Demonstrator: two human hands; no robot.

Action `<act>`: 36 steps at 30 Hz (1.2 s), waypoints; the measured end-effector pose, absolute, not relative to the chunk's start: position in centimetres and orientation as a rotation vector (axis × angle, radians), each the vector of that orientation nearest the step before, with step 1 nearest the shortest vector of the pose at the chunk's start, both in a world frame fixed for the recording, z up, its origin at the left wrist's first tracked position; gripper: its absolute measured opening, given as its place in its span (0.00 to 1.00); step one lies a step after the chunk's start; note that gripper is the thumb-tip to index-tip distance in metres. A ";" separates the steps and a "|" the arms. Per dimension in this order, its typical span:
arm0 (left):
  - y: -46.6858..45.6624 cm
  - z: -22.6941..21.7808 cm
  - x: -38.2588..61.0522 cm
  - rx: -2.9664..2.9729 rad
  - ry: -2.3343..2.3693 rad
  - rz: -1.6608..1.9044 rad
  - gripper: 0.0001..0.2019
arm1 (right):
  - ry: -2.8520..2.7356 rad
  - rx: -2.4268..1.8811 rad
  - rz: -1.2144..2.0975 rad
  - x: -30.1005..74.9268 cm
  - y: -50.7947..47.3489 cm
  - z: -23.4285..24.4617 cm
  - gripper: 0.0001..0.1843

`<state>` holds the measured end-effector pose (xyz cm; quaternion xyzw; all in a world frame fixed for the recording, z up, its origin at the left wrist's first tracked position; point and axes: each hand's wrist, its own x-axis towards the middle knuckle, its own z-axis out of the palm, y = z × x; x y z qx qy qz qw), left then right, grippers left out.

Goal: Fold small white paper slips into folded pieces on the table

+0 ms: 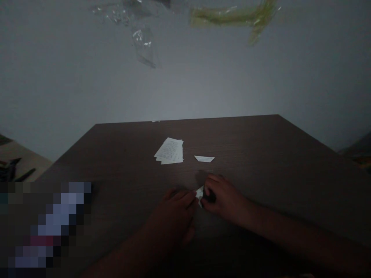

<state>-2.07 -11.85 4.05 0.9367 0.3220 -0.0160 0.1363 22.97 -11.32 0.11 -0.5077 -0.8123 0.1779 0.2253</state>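
Both my hands rest on a dark brown table (261, 154) and meet over a small white piece of folded paper (199, 192). My left hand (174, 216) lies with its fingers curled, the fingertips pressing the paper's left edge. My right hand (223, 197) pinches the paper's right side between thumb and fingers. Most of the paper is hidden under the fingers. Farther back lie a small stack of printed paper slips (170, 151) and a small white folded paper shape (204, 158).
The room is dim. A plain grey wall (87, 77) rises behind the table, with clear plastic (143, 42) and a yellow-green strip (237, 15) stuck high on it. A blurred-out patch (46, 227) covers the table's near left. Dark objects (11, 170) lie at the far left.
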 end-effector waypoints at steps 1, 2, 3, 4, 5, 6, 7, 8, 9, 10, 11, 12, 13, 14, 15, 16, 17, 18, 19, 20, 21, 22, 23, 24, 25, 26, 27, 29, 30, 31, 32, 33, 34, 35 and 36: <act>-11.9 3.9 -2.1 2.711 0.930 -0.032 0.31 | -2.231 -1.411 0.489 23.0 -11.1 0.1 0.19; -11.9 3.8 -2.1 2.705 0.929 -0.033 0.31 | -2.225 -1.421 0.487 23.0 -10.9 0.1 0.20; -11.9 3.7 -2.1 2.697 0.930 -0.040 0.31 | -2.221 -1.429 0.482 23.0 -10.8 0.1 0.20; -11.9 3.7 -2.1 2.690 0.932 -0.056 0.31 | -2.221 -1.434 0.480 23.0 -10.8 0.1 0.19; -11.9 3.8 -2.1 2.686 0.933 -0.071 0.31 | -2.226 -1.433 0.483 23.0 -10.8 0.2 0.19; -11.9 3.9 -2.1 2.683 0.938 -0.084 0.32 | -2.232 -1.429 0.486 23.0 -10.9 0.2 0.19; -11.9 4.0 -2.0 2.681 0.940 -0.094 0.32 | -2.236 -1.424 0.487 23.0 -11.1 0.2 0.19; -11.9 4.1 -2.0 2.680 0.936 -0.104 0.32 | -2.238 -1.420 0.486 22.9 -11.3 0.1 0.18; -11.8 4.2 -2.0 2.677 0.933 -0.109 0.32 | -2.240 -1.414 0.486 22.9 -11.4 0.1 0.18; -11.8 4.3 -2.0 2.673 0.932 -0.106 0.32 | -2.242 -1.409 0.487 22.9 -11.5 0.0 0.18; -11.8 4.4 -1.9 2.668 0.936 -0.098 0.31 | -2.241 -1.404 0.485 22.9 -11.6 0.0 0.19; -11.8 4.4 -1.9 2.665 0.937 -0.092 0.31 | -2.240 -1.400 0.485 23.0 -11.5 0.0 0.19; -11.8 4.4 -1.9 2.663 0.938 -0.089 0.31 | -2.239 -1.398 0.489 23.0 -11.3 0.0 0.19; -11.9 4.5 -1.9 2.661 0.940 -0.091 0.31 | -2.235 -1.400 0.495 23.1 -11.0 0.0 0.19; -11.9 4.5 -1.9 2.662 0.939 -0.096 0.31 | -2.231 -1.407 0.502 23.2 -10.8 0.0 0.19; -11.9 4.6 -1.9 2.664 0.934 -0.100 0.31 | -2.226 -1.414 0.507 23.3 -10.5 0.1 0.19; -12.0 4.7 -1.9 2.668 0.937 -0.098 0.31 | -2.221 -1.422 0.510 23.4 -10.3 0.1 0.19; -12.0 4.9 -1.8 2.670 0.940 -0.098 0.31 | -2.216 -1.428 0.507 23.5 -10.1 0.1 0.19; -12.1 5.0 -1.8 2.668 0.947 -0.105 0.31 | -2.214 -1.430 0.500 23.5 -10.2 0.1 0.19; -12.1 5.2 -1.7 2.661 0.955 -0.118 0.31 | -2.217 -1.427 0.493 23.5 -10.3 0.1 0.20; -12.2 5.4 -1.7 2.653 0.962 -0.134 0.31 | -2.225 -1.416 0.487 23.4 -10.5 0.0 0.20; -12.2 5.5 -1.6 2.642 0.974 -0.145 0.31 | -2.236 -1.399 0.482 23.3 -10.9 0.0 0.20; -12.2 5.6 -1.5 2.636 0.979 -0.148 0.30 | -2.250 -1.379 0.477 23.3 -11.2 -0.1 0.20; -12.3 5.7 -1.5 2.637 0.976 -0.141 0.30 | -2.264 -1.359 0.474 23.2 -11.5 -0.2 0.20; -12.3 5.6 -1.4 2.642 0.977 -0.124 0.29 | -2.275 -1.341 0.474 23.1 -11.8 -0.2 0.20; -12.3 5.6 -1.4 2.650 0.976 -0.108 0.28 | -2.280 -1.329 0.477 23.1 -11.9 -0.2 0.20; -12.3 5.5 -1.5 2.657 0.970 -0.103 0.29 | -2.279 -1.326 0.483 23.1 -11.8 -0.2 0.20; -12.2 5.3 -1.6 2.662 0.960 -0.122 0.30 | -2.258 -1.342 0.499 23.3 -11.3 -0.2 0.20; -12.2 5.2 -1.6 2.659 0.958 -0.135 0.31 | -2.242 -1.357 0.507 23.3 -10.9 -0.1 0.21; -12.2 5.0 -1.7 2.655 0.954 -0.143 0.32 | -2.228 -1.373 0.516 23.4 -10.6 0.0 0.21; -12.2 4.9 -1.7 2.652 0.949 -0.142 0.33 | -2.216 -1.387 0.526 23.5 -10.3 0.0 0.21; -12.1 4.8 -1.8 2.649 0.949 -0.134 0.33 | -2.214 -1.395 0.537 23.5 -10.1 0.1 0.21; -12.1 4.8 -1.8 2.648 0.951 -0.125 0.33 | -2.215 -1.393 0.541 23.5 -10.1 0.1 0.21; -12.1 4.7 -1.8 2.647 0.952 -0.123 0.33 | -2.220 -1.385 0.537 23.5 -10.3 0.1 0.21; -12.1 4.7 -1.8 2.646 0.957 -0.130 0.33 | -2.229 -1.373 0.531 23.4 -10.6 0.1 0.21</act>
